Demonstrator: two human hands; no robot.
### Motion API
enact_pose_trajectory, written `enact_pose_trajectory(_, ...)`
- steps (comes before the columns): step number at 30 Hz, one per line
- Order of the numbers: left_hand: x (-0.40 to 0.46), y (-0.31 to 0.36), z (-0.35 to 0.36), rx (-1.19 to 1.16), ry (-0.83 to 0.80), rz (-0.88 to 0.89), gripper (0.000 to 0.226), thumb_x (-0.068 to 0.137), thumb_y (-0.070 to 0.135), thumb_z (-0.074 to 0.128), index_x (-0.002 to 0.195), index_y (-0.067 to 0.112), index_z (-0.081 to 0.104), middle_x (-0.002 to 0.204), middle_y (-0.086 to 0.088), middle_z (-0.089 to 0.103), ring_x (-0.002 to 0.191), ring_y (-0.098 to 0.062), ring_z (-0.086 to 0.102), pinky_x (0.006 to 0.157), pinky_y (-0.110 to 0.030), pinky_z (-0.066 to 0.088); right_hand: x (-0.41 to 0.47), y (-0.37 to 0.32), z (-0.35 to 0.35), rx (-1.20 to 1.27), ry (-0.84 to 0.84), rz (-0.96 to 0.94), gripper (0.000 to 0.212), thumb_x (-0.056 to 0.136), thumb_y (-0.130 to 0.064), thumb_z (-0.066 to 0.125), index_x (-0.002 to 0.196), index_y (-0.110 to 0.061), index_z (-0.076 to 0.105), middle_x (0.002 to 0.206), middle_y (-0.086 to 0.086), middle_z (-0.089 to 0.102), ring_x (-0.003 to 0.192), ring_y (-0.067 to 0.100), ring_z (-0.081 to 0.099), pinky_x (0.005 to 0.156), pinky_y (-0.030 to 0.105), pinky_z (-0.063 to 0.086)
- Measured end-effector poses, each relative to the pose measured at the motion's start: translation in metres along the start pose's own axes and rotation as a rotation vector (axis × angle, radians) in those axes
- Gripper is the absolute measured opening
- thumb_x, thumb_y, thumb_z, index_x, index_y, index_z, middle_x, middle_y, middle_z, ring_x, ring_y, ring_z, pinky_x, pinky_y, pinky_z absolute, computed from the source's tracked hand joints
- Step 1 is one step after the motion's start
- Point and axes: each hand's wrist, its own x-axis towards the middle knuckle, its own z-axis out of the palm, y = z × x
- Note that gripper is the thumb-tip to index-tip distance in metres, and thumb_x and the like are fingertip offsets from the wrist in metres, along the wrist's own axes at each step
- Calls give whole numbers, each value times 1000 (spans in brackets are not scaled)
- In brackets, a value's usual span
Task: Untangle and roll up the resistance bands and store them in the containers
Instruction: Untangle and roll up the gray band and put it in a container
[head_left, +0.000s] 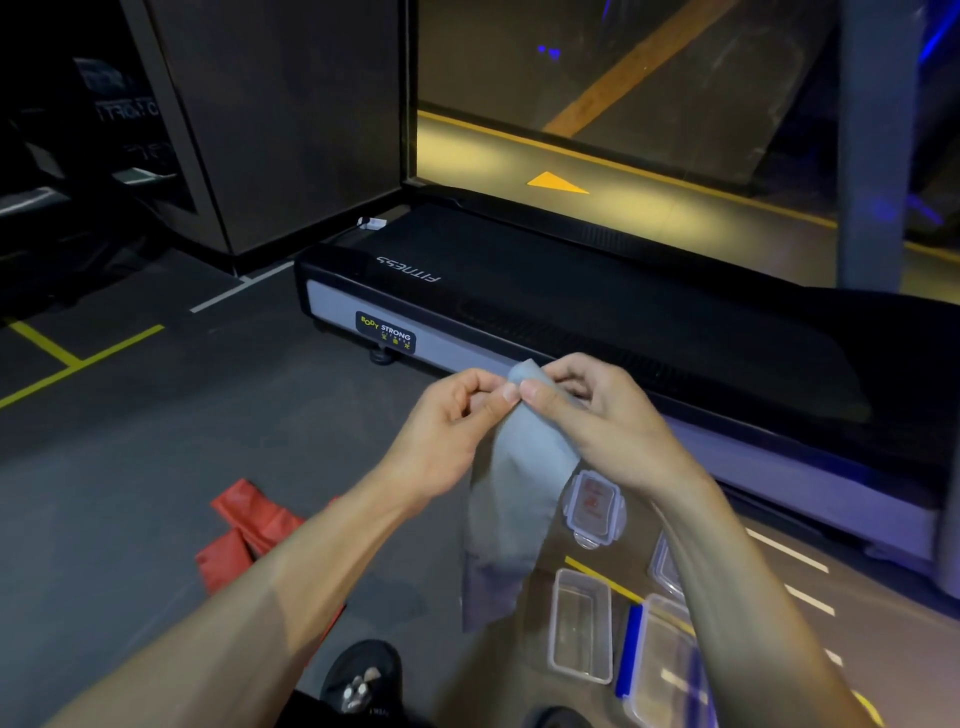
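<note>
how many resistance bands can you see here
2. A grey stretchy resistance band hangs from both hands, left hand and right hand pinching its top end. A red resistance band lies on the floor, partly hidden behind the left forearm.

Dim gym; yellow glow beyond glass, blue-violet tint right, wide-angle edge bending.

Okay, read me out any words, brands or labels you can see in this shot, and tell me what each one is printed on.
"BODY STRONG": sticker on the grey side rail of the treadmill.
"FITNESS": pale lettering, upside down, on the treadmill's black deck.
Small line under "BODY STRONG": too small to read.
Red print on the clear container lid: blurred, unreadable.
Pale lettering on the dark panel at far left: too dim to read.
</note>
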Motion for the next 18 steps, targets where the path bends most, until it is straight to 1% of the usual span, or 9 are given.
enact_pose_trajectory(1,-1,-1,0,-22,-17,-12,16,100,21,59,101,6,65,81,-4,74,74,-10,68,67,-20,52,0,0,0,-33,17,-16,36,86,-59,69,102,-27,70,98,-2,75,97,18,71,91,55,55)
enact_pose_trajectory(3,-2,-4,-3,-31,-64,-24,26,99,26,63,111,2,65,92,-18,75,84,-19,70,74,-29,55,1,0,-1,-85,56,-32,25,95,-51,66,100,-27,71,97,-5,74,96,13,69,89,50,55)
enact_pose_trajectory(5,-4,-7,-7,-32,-99,-23,32,97,25,62,115,-1,64,102,-28,72,89,-27,69,80,-38,56,2,0,-3,-104,93,-31,23,98,-49,64,96,-27,71,93,-7,73,92,10,68,83,45,56)
enact_pose_trajectory(7,-4,-6,-10,-43,-104,-40,29,99,23,62,115,-1,65,101,-23,74,88,-25,70,78,-35,57,1,-2,-5,-115,104,-35,22,100,-47,62,95,-28,71,91,-8,73,90,9,68,80,41,54)
enact_pose_trajectory(9,-3,-4,-12,-59,-116,-57,30,98,21,59,117,-1,66,103,-21,74,88,-23,71,77,-30,57,0,-5,-5,-106,101,-36,23,101,-45,60,94,-27,72,90,-4,73,88,14,68,79,45,53)
enact_pose_trajectory(11,-2,-3,-14,-66,-126,-61,30,100,18,56,121,-1,65,109,-23,73,94,-26,71,81,-31,57,-1,-7,-4,-83,87,-37,29,103,-46,57,92,-23,72,88,8,71,84,28,67,77,51,51)
enact_pose_trajectory(13,0,-3,-16,-72,-141,-53,29,102,15,54,127,1,63,115,-23,72,102,-30,70,89,-37,57,-2,-9,-2,-76,57,-29,42,101,-53,51,89,-17,70,89,19,67,76,33,61,74,55,49)
enact_pose_trajectory(15,1,-3,-16,-74,-154,-35,33,103,15,56,134,6,60,117,-25,71,108,-35,68,95,-43,55,-2,-10,0,-78,19,-13,57,97,-61,45,90,-8,66,89,24,64,70,24,54,74,56,48)
enact_pose_trajectory(18,3,-3,-15,-36,-137,2,42,99,19,59,141,17,57,102,-30,71,99,-32,68,89,-42,53,-1,-9,1,-99,-16,2,69,95,-65,38,96,0,60,91,27,62,72,19,51,75,58,48)
